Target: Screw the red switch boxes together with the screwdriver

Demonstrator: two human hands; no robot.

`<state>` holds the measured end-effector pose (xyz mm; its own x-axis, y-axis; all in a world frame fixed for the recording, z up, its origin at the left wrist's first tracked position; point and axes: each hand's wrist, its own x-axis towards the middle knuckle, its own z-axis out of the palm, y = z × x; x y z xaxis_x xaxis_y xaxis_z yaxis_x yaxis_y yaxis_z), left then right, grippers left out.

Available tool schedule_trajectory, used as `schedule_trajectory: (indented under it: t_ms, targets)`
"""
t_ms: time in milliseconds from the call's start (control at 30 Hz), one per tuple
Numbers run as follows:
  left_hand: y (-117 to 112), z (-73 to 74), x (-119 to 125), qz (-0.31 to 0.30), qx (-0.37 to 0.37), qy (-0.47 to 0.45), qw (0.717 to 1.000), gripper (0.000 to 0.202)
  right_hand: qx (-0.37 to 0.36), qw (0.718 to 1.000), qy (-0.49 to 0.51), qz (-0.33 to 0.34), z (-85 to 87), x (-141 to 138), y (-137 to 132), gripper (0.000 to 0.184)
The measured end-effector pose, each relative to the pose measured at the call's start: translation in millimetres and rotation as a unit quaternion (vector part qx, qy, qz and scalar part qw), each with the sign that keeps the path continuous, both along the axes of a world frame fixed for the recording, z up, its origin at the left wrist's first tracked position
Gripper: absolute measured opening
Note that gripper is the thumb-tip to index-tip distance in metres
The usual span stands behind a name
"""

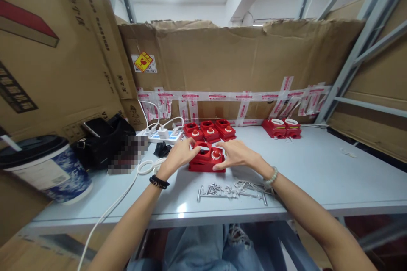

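Observation:
My left hand (pixel 179 154) grips the left side of a red plastic box (pixel 207 161) with round buttons that rests on the grey table (pixel 318 178). Fingers of my right hand (pixel 233 153) curl over the box's right edge and top. Both hands press on the same box from opposite sides. Just behind it stand several more red boxes (pixel 210 130) in a row. A loose pile of metal screws and long bolts (pixel 230 190) lies in front of the box, near the table's front edge.
Two more red boxes (pixel 282 128) stand at the back right. A white power strip (pixel 160 135) with plugs and a cable sits back left, beside a black bag (pixel 104 139) and a blue-white bucket (pixel 41 167). Taped cardboard walls (pixel 222 63) enclose the table.

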<state>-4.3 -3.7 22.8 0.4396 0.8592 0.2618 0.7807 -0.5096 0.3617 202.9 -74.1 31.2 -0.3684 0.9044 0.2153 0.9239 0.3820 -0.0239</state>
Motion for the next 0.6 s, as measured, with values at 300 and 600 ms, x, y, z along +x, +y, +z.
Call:
schedule_trajectory:
  t_ms: [300, 600]
  targets:
    - [2, 3.4, -8, 0.001, 0.008, 0.001, 1.0, 0.048, -0.043, 0.999, -0.008, -0.023, -4.9, 1, 11, 0.046]
    - [3, 4.9, -13, 0.005, 0.027, -0.01, 1.0, 0.042, 0.063, 0.96, 0.056, -0.266, 39.4, 72, 0, 0.045]
